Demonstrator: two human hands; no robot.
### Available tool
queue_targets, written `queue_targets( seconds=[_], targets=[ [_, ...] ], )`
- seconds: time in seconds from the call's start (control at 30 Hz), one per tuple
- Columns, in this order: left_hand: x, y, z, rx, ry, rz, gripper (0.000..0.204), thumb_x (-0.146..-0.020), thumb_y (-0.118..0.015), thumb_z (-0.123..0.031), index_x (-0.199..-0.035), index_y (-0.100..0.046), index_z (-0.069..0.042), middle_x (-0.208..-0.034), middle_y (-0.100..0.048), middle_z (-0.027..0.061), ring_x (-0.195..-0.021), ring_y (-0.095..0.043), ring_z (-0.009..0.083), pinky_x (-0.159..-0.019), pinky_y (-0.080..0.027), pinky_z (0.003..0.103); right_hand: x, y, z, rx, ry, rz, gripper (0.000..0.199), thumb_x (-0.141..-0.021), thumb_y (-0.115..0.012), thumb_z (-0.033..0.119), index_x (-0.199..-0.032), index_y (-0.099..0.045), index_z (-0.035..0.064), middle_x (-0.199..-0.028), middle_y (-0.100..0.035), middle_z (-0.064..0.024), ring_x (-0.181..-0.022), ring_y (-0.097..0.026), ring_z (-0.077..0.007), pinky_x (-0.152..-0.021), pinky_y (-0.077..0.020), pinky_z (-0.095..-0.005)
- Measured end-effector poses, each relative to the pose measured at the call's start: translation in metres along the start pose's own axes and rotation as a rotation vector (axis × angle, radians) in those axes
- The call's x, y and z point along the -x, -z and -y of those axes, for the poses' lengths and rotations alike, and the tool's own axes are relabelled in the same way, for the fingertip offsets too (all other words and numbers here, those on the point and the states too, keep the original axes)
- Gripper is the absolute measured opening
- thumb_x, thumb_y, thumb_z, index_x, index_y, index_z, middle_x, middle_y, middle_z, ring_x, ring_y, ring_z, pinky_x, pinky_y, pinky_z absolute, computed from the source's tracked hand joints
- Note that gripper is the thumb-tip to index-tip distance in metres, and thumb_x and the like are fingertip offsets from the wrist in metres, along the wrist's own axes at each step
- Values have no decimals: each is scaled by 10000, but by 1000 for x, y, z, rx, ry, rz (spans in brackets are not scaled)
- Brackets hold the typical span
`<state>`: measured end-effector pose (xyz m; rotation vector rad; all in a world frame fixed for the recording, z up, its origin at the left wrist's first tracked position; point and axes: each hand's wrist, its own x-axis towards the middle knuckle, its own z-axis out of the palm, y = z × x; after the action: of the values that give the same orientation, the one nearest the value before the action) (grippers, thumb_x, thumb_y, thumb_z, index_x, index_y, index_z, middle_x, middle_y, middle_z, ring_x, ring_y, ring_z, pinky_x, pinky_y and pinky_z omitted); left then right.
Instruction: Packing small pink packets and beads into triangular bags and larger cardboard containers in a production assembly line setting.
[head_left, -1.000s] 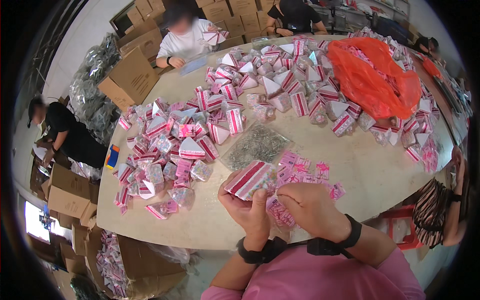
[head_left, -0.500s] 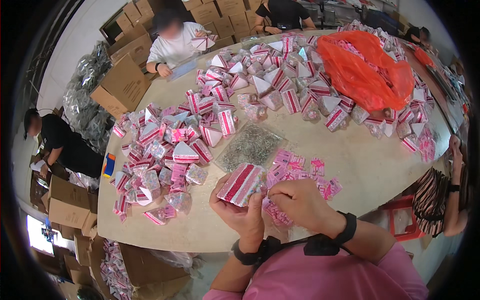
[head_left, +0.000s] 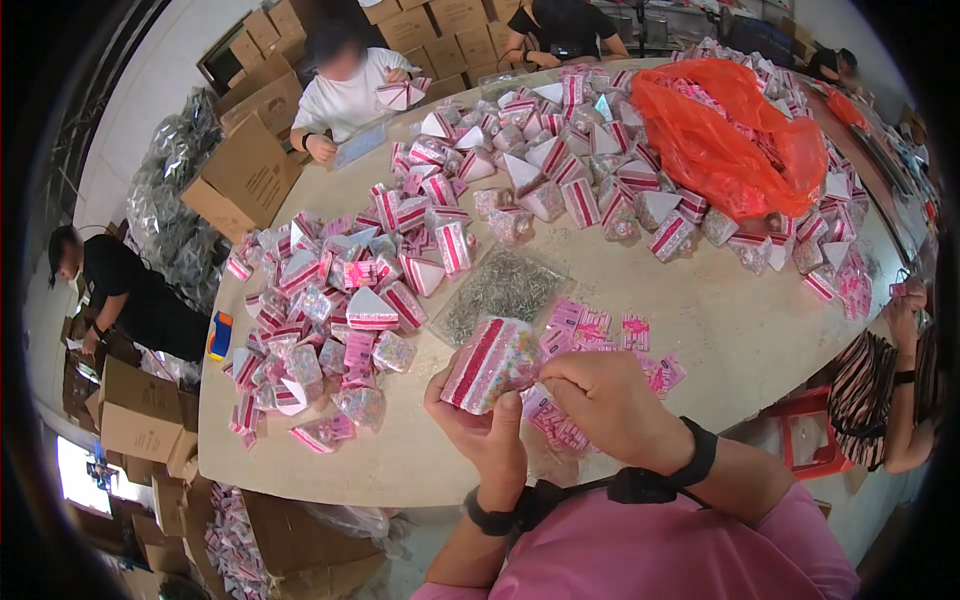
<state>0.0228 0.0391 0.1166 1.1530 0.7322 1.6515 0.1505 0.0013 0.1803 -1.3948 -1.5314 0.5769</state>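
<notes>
In my left hand [head_left: 488, 432] rests a wedge-shaped toy cake slice [head_left: 488, 368], white with pink and red layers and speckled sprinkles on one face. The fingers cup it from beneath and the thumb presses its near side. At the slice's right end, my right hand [head_left: 618, 408] is closed, thumb and forefinger pinched together; whatever is between them is too small to make out. Just beyond the slice lies a clear bag of thin metal pieces [head_left: 505, 290]. Several pink printed cards [head_left: 560, 425] are scattered under and around my right hand.
Piles of similar cake slices [head_left: 372, 310] cover the table's [head_left: 720, 330] left and far parts. A red plastic bag [head_left: 700, 140] sits far right. A blue and orange tape dispenser [head_left: 219, 335] is at the left edge. Co-workers sit or stand around, with cardboard boxes [head_left: 245, 180] behind.
The cake slice in my left hand has turned and risen slightly, showing more of its sprinkled face. My right hand stays pinched at its end, shifted slightly. A far co-worker's held slice has lowered.
</notes>
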Motion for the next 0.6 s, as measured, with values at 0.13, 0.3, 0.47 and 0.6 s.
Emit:
queue_targets(
  seconds=[0.13,0.3,0.47,0.6],
  targets=[
    [1,1,0,-10,-51,22,708,-777,-740,-124,-1282,-257,-15,-1340,-365,208,-1214,-439,285,-1000,-413,405,1,-3,-5,63,64,-37,91,-834,-569,69,-829,-630,2,-691,-597,-153,-599,-594,-275,-531,-446,-337],
    [-3,5,6,-114,-208,54,729,-761,-736,-99,-1288,-240,-11,-1339,-355,229,-1222,-430,304,-1013,-405,415,-1,-1,-4,-115,-150,42,108,-832,-578,75,-838,-643,-11,-637,-600,-89,-542,-570,-151,-497,-428,-289],
    [0,10,5,-141,-145,40,742,-750,-729,-80,-1293,-227,-12,-1341,-349,237,-1231,-423,308,-1011,-401,420,-6,4,1,-451,-461,100,150,-816,-584,106,-796,-651,-26,-590,-593,-60,-525,-534,-87,-480,-415,-258],
    [-1,5,0,-154,-168,35,741,-746,-722,-66,-1292,-224,-12,-1345,-344,249,-1237,-417,316,-1015,-390,429,-6,5,0,-597,-542,120,123,-830,-595,86,-839,-654,-21,-615,-589,-30,-539,-530,-60,-469,-398,-207]
  ],
)
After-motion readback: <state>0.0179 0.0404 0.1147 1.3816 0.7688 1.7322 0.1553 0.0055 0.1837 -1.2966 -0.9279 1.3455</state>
